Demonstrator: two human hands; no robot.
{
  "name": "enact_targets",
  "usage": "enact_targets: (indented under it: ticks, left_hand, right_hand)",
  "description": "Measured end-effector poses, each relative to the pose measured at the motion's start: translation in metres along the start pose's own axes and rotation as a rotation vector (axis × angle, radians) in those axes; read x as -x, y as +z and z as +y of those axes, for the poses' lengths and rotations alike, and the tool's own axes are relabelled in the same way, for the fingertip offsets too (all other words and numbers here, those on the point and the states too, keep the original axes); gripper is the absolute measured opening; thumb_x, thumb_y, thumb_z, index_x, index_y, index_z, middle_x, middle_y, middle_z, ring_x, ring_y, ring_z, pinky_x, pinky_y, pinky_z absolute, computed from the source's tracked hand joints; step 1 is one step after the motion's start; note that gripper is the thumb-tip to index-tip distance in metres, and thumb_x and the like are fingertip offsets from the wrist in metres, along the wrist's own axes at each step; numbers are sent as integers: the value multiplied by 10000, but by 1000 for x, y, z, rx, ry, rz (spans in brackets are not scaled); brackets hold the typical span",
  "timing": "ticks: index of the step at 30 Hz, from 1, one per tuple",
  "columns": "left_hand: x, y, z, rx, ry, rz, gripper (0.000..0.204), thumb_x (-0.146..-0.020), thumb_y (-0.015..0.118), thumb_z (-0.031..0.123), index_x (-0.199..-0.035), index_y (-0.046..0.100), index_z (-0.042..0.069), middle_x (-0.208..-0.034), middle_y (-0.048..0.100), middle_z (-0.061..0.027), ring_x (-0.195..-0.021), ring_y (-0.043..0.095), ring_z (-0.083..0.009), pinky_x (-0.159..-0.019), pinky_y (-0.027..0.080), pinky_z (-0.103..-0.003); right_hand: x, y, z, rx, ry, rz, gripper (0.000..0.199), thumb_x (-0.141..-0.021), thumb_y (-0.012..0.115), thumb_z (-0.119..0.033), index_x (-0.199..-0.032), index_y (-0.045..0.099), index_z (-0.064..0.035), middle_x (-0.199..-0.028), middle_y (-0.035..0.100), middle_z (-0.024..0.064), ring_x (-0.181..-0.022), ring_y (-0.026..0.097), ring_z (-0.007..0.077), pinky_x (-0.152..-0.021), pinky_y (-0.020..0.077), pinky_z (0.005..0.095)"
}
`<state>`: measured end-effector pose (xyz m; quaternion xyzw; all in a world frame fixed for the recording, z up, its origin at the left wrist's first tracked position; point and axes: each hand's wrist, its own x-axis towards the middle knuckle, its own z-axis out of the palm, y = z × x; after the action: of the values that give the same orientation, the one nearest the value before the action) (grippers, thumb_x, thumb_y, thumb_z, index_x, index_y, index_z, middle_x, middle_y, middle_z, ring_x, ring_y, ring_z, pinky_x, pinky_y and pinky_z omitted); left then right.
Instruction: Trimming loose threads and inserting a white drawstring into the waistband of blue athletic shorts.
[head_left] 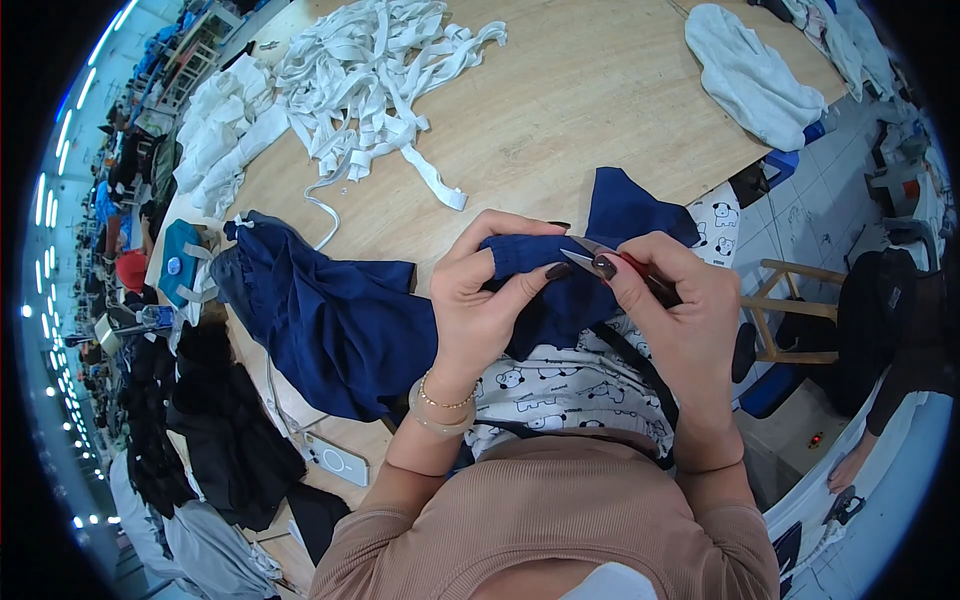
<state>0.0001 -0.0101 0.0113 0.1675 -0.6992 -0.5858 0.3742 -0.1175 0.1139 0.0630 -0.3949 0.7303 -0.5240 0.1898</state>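
Note:
My left hand [478,295] is closed on a gathered edge of a navy garment [525,256], pinching it between thumb and fingers. Small thread snips [582,256] sit in my right hand [685,295], their metal blades meeting the navy edge near my left fingertips. A bit of red handle shows under the right palm. More navy cloth [340,320] lies bunched on the table to the left; whether it is the same garment I cannot tell. Below my hands, a white dog-print cloth [560,395] covers my lap.
Heaped white strips [365,80] lie on the wooden table [560,100], with a folded white cloth [750,80] at far right. A phone [336,460] rests near my left elbow, beside black fabric [225,430]. Rightward are a wooden chair [800,275] and another person's hand [852,467].

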Motion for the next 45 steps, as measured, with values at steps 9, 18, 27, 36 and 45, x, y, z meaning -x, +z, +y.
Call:
enact_targets:
  ticks: [9, 18, 27, 36, 45]
  left_hand:
    - [1, -1, -2, 126, -35, -12, 189, -739, 693, -13, -928, 701, -3, -957, 628, -82, -843, 606, -140, -742, 483, -240]
    - [2, -2, -3, 249, -99, -22, 197, -739, 709, 8, -935, 698, -8, -963, 623, -79, -841, 601, -131, -743, 477, -235]
    - [1, -1, -2, 164, -44, -33, 181, -743, 693, -15, -924, 696, -15, -965, 629, -91, -856, 611, -147, -751, 487, -246]
    - [2, -1, 0, 121, -37, -47, 181, -747, 670, -42, -924, 693, -19, -975, 624, -93, -864, 616, -151, -755, 496, -248]
    - [2, -2, -1, 99, -29, -59, 190, -749, 664, -36, -935, 694, -13, -973, 622, -90, -863, 614, -145, -745, 495, -241]
  right_hand:
    - [-4, 0, 11, -157, 86, -82, 101, -855, 637, -81, -875, 631, 18, -623, 576, 1, -570, 468, 8, -489, 346, 164]
    - [-6, 3, 22, -475, 154, -155, 126, -852, 650, -96, -878, 634, 26, -704, 617, 3, -653, 524, 14, -571, 388, 147]
    - [-1, -4, 8, -89, 39, -73, 97, -836, 657, -79, -854, 638, 15, -642, 581, 4, -560, 482, 20, -493, 339, 159]
    - [-1, -5, 3, -30, 11, -45, 95, -835, 656, -87, -851, 637, 5, -611, 573, 23, -535, 489, 33, -474, 357, 176]
    - [-2, -4, 5, -52, 6, -54, 99, -835, 656, -86, -838, 633, 10, -601, 558, 11, -533, 469, 27, -475, 347, 172]
